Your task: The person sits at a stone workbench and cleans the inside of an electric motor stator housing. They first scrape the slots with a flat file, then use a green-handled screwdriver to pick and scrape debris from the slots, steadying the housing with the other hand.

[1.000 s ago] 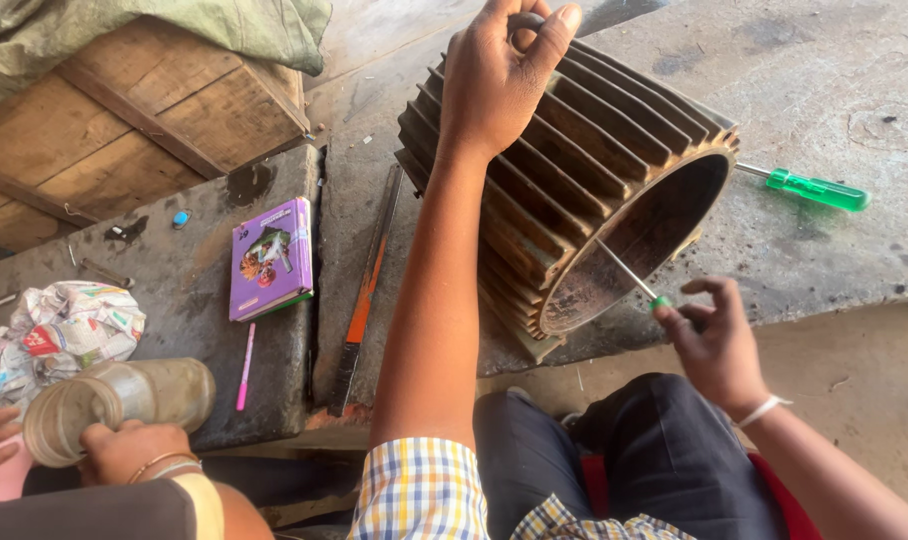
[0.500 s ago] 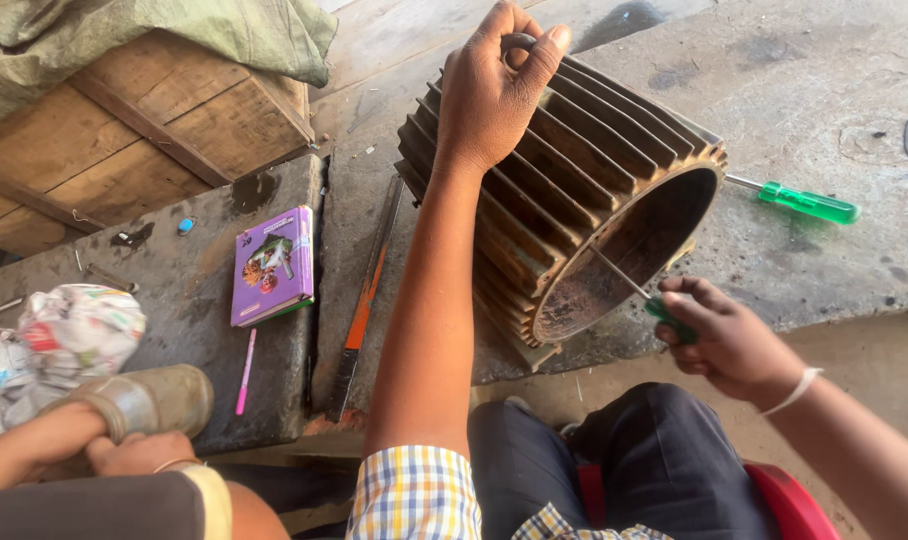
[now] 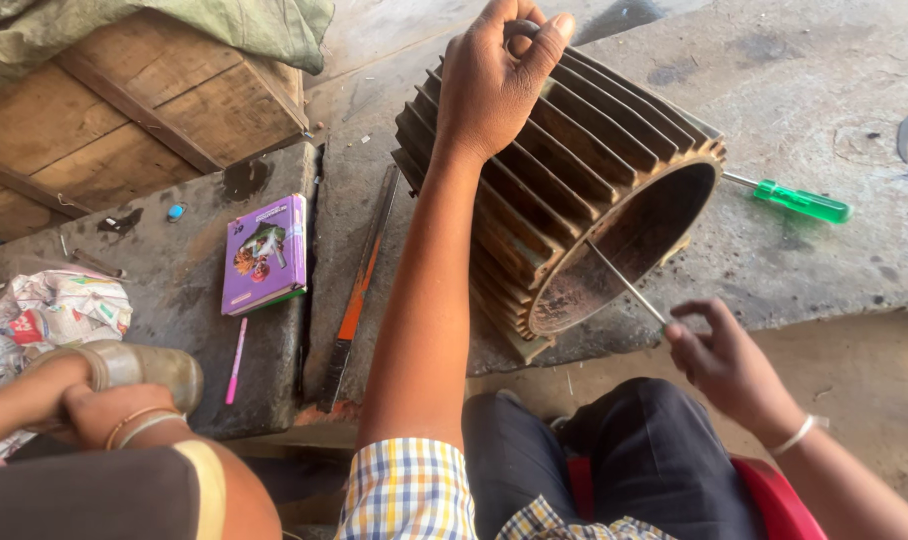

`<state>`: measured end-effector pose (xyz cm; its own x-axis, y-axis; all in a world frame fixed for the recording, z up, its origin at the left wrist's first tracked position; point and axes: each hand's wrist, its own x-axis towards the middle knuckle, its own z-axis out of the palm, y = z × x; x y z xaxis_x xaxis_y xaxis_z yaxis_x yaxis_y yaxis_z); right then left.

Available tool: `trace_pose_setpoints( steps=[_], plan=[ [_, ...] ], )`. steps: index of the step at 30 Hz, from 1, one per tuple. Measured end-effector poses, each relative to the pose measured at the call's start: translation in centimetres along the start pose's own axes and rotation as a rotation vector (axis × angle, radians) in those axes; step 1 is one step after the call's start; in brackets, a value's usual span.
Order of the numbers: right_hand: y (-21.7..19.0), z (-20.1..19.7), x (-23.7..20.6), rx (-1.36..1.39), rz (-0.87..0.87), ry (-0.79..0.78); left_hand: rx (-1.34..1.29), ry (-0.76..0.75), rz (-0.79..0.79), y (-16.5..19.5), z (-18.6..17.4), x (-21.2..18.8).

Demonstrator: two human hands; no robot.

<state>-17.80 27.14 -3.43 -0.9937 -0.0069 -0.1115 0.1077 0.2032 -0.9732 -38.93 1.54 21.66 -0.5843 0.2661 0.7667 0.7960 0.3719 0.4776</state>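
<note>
Gripped finned motor housing (image 3: pixel 574 190) top with left hand (image 3: pixel 494 80); right hand (image 3: pixel 724 365) pinched thin tool (image 3: pixel 624 282) inside rusty bore; scraping seemingly unfinished.

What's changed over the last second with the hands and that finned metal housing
The right hand drew its thin screwdriver down and back from the housing's open end. At lower left, another person's hands shifted a metal cylinder. The left hand kept gripping the housing's top; the green screwdriver and purple booklet stayed put.
</note>
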Motion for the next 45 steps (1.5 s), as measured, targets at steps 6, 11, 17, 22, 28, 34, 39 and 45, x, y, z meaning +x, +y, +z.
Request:
trace_pose_setpoints(
  steps=[6,11,17,22,28,34,39,45],
  plan=[
    [-2.0,1.1,-1.3,-0.644,-0.432,0.32,0.032,0.016,0.002,0.1,0.1,0.0],
    [-2.9,-0.6,-3.9,-0.732,-0.354,0.372,0.035,-0.002,0.019,-0.3,0.0,0.1],
    [-4.5,-1.5,-3.0,-0.812,-0.376,0.349,-0.007,-0.001,-0.015,0.1,0.0,0.0],
    [-4.7,-1.5,-3.0,-0.775,-0.424,0.329,-0.01,-0.003,-0.018,0.2,0.0,0.1],
    [-4.7,-1.0,-2.1,-0.781,-0.375,0.294,0.004,-0.007,-0.023,-0.3,0.1,0.1],
    [-7.5,1.0,-0.3,-1.037,-0.467,0.294,0.052,0.019,-0.001,-0.1,0.1,0.0],
    [-6.8,1.4,2.4,-1.029,-0.708,0.264,0.061,0.017,-0.016,-0.3,0.2,0.1],
    [-3.6,1.6,3.4,-0.901,-0.759,0.37,0.043,0.01,-0.022,-0.4,0.2,-0.1]
  ],
)
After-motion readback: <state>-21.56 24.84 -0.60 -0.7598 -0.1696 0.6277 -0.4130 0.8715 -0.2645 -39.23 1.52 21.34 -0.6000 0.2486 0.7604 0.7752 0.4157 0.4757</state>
